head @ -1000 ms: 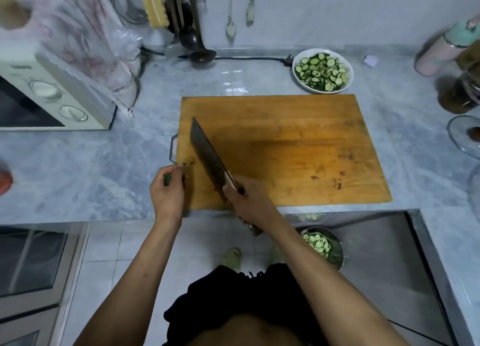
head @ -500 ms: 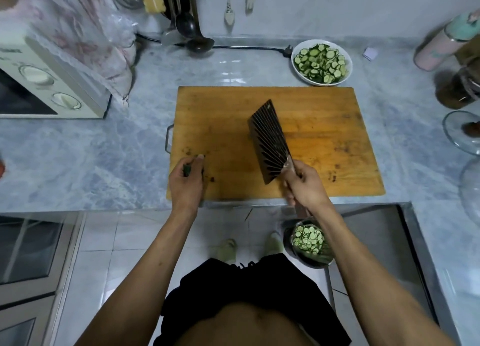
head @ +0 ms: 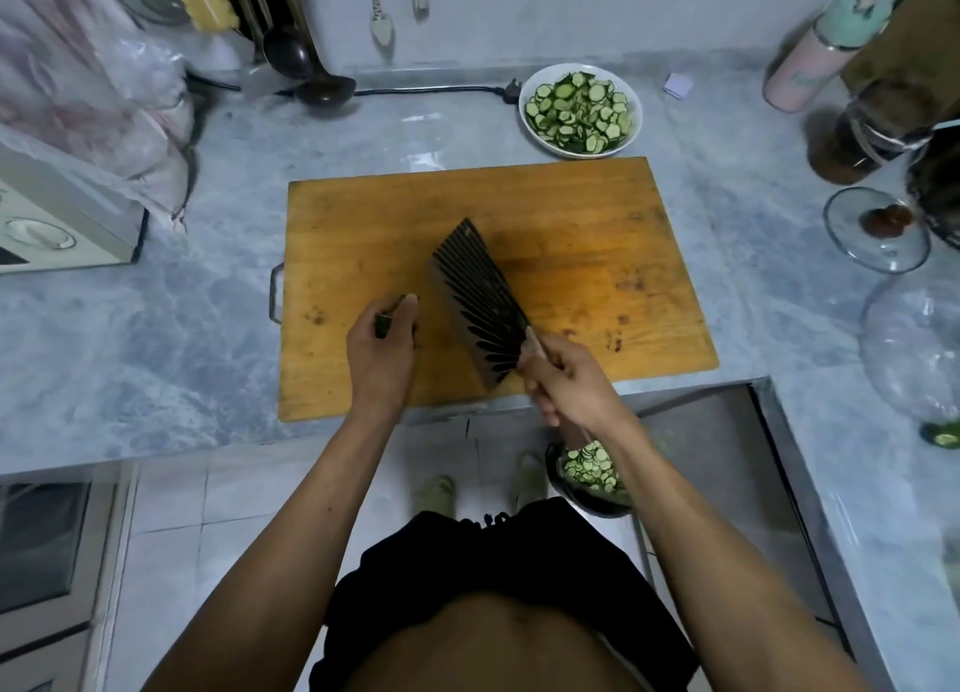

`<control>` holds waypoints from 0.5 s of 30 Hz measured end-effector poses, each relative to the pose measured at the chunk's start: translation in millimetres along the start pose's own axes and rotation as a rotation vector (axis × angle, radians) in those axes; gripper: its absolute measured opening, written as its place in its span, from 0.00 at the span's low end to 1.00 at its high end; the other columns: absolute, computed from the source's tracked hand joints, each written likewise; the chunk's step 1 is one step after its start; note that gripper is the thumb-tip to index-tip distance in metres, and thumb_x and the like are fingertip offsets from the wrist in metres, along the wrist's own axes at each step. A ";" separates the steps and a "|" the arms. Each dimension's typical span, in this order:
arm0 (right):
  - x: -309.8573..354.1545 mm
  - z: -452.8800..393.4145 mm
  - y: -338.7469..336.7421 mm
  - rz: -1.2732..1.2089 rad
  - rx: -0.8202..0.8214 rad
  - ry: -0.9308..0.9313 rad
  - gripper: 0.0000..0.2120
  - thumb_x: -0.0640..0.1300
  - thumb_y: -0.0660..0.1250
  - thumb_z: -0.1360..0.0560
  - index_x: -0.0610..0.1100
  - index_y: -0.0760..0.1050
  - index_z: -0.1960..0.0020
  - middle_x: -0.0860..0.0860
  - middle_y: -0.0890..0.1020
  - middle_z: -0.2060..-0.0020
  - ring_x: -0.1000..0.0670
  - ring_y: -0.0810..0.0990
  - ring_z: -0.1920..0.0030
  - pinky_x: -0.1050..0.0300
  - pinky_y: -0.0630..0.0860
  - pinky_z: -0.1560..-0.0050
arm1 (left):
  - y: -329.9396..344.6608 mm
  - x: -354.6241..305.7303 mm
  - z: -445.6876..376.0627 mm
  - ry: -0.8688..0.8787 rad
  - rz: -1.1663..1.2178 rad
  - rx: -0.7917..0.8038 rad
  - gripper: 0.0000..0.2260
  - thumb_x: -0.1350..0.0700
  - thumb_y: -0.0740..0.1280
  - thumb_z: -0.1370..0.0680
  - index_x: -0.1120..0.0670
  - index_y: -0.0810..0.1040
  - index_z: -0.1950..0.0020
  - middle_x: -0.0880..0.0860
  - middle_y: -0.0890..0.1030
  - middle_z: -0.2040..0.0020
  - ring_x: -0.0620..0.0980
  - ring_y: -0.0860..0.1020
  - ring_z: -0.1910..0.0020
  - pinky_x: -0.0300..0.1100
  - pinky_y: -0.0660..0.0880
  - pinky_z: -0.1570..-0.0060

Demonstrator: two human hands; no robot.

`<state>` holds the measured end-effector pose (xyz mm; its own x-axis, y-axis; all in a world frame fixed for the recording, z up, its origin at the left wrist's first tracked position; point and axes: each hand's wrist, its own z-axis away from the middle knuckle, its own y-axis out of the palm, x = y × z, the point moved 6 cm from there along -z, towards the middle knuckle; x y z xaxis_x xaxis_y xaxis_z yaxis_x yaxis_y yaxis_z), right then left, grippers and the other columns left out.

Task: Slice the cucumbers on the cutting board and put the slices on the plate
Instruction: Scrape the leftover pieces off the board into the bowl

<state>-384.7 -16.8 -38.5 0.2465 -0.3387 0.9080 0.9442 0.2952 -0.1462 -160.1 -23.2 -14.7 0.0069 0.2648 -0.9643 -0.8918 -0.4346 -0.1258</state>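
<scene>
Cucumber stub (head: 385, 323) is sitting pinched in the left hand (head: 382, 351) over the cutting board (head: 571, 213), just left of the cleaver (head: 475, 296) the right hand (head: 569, 385) is gripping, blade angling away.

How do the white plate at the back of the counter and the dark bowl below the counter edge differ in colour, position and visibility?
The white plate is pale and stands on the marble counter behind the cutting board; the dark bowl sits lower, in front of the counter edge. The plate shows whole, while the bowl is partly hidden by the right hand and its forearm. Both hold cucumber slices.
</scene>
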 end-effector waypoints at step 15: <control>-47.2 41.8 -107.7 -0.467 -0.365 0.089 0.10 0.46 0.60 0.17 0.41 0.73 0.54 0.44 0.83 0.61 0.51 0.73 0.72 0.59 0.71 0.77 | 61.5 19.5 -23.8 0.306 -0.539 0.233 0.10 0.49 0.66 0.19 0.55 0.79 0.48 0.52 0.79 0.58 0.45 0.76 0.61 0.40 0.72 0.62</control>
<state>-507.1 4.7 -49.2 -0.2100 -0.4373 0.8745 0.9672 -0.2238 0.1204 -204.1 -65.2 -46.8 0.5768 0.1220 -0.8077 -0.8021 -0.1028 -0.5883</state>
